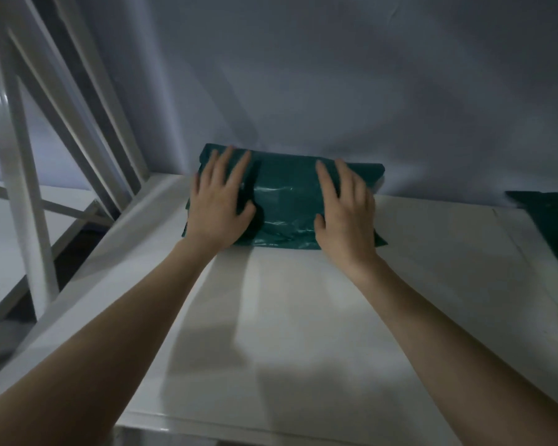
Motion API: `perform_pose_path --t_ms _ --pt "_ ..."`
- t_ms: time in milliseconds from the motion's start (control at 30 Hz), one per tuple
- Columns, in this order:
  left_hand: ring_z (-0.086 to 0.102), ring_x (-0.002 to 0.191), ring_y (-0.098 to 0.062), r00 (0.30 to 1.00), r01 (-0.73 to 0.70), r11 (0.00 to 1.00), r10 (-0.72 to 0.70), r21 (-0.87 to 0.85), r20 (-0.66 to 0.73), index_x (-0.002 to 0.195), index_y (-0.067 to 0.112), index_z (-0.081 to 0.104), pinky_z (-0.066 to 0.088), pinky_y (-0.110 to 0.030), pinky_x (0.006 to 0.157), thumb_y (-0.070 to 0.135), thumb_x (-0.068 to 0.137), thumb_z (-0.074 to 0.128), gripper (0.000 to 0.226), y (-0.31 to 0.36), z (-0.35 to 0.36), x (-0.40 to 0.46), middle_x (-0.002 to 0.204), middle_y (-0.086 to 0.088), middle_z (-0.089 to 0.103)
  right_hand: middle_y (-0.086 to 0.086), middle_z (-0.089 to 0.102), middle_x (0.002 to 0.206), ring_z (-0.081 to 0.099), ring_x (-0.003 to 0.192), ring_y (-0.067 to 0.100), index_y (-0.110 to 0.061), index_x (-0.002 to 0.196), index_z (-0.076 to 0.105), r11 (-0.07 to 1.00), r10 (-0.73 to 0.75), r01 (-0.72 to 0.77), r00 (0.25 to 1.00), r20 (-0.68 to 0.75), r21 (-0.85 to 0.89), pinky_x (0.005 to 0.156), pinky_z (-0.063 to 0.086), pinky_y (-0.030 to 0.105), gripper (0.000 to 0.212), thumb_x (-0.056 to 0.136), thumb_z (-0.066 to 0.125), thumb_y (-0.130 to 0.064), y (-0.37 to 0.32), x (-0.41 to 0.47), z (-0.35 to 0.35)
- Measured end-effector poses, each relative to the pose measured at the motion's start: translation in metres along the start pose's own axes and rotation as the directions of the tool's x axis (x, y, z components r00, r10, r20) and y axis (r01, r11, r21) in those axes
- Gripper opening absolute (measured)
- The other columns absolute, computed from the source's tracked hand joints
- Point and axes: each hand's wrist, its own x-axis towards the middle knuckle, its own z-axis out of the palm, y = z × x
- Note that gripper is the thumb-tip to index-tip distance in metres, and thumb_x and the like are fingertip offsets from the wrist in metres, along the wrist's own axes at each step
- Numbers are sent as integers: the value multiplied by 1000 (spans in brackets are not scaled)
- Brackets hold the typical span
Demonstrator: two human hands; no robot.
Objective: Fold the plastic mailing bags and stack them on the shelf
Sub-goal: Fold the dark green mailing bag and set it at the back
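Dim grey backdrop cloth hangs behind the white shelf (303, 333), where your folded stack of green mailing bags (287, 204) sits at the far edge, its back touching the cloth. Its long axis runs left to right across your view, square to both forearms. Your left hand (218, 204) lies flat over the stack's left end and your right hand (345, 214) flat over its right end, fingers straight and spread on the plastic, pointing away from you; neither hand curls round or pinches anything. Both press from above, about equally far out, with a bare band of glossy plastic between them. Uneven edges poke out at the stack's lower left and right corners, so the layers look not quite aligned. White frame bars (23, 188) rise at your left, near the stack's left end. More dark green plastic (548, 220), with a yellow-green patch, lies well apart at the shelf's right edge. Any squaring-up, by this view, would run along that left-right axis, each hand nudging its own end inward.
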Motion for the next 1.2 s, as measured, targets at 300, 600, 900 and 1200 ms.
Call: perform_pose_path --t_ms 300,600,900,1200 --pt "-8 146 -16 982 -13 998 0 69 186 151 27 -3 -7 -49 115 41 98 28 63 14 24 -3 159 7 -4 -3 -1 159 -3 147 17 -20 150 2 998 -35 47 945 326 -29 115 2 56 64 96 33 -36 4 11 7" --pt "-15 145 -16 968 -13 991 -22 135 252 150 23 -10 -11 -49 114 48 96 24 68 30 0 0 158 3 -15 -1 -7 159 -5 146 21 -24 150 -2 999 6 11 942 335 -50 116 5 54 75 93 44 -39 7 11 -17" --pt "-16 145 -16 967 -102 990 75 96 245 150 28 -8 -11 -50 114 51 96 22 66 87 -34 -11 157 4 -16 2 4 159 3 147 21 -21 150 8 999 7 2 973 230 -39 115 9 52 71 93 42 -46 24 -17 -82" --pt "-1 147 -18 976 -190 977 199 -97 88 151 30 4 2 -45 117 46 98 27 60 180 -70 -24 159 4 -4 -1 -1 159 -1 147 17 -25 150 4 994 103 -96 975 199 -44 116 3 48 67 95 34 -49 73 -52 -169"
